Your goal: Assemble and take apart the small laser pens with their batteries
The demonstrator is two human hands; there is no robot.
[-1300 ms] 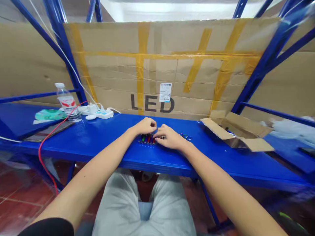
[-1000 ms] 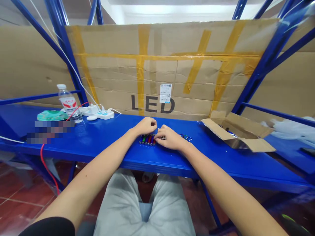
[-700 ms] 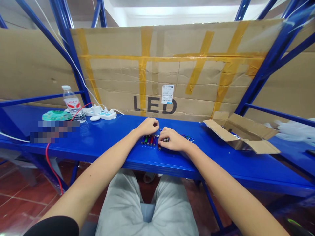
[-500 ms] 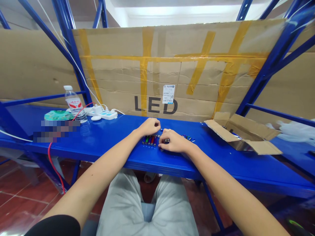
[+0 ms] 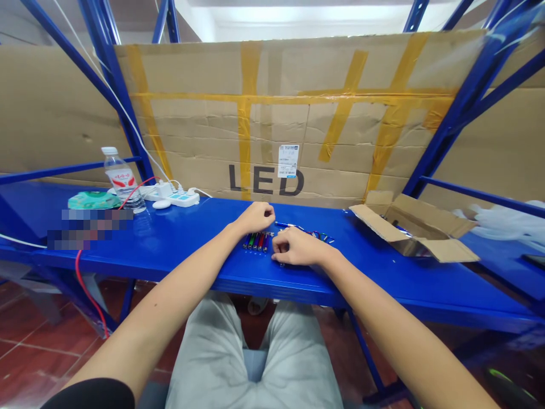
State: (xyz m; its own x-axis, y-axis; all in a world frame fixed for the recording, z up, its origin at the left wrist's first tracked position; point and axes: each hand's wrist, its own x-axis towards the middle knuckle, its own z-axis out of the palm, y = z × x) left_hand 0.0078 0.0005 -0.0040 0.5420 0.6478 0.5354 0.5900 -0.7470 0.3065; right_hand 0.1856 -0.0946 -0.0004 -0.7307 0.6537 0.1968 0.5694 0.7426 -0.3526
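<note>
Several slim coloured tubes with metal ends (image 5: 256,242), in green, red, purple and dark tones, lie side by side in a row on the blue table (image 5: 179,244). My left hand (image 5: 256,217) rests at the row's far end, fingers curled closed; what it holds, if anything, is hidden. My right hand (image 5: 296,247) lies just right of the row with its fingers bent in. Small metal ends show beneath it, but its grip cannot be made out. Beyond it lies a blue tube (image 5: 283,225), and more thin coloured pieces (image 5: 323,236) are partly covered.
An open cardboard box (image 5: 383,230) with items inside stands at right. On the left are a water bottle (image 5: 123,180), a green packet (image 5: 93,200) and a white power strip (image 5: 176,196) with cables. Behind the table stands a large taped cardboard sheet (image 5: 204,136); blue posts flank it.
My right hand has rolled over slightly, and shiny ends seen under its fingers are now mostly covered. The blue tube beyond it shows more. My left hand stays nearly in place.
</note>
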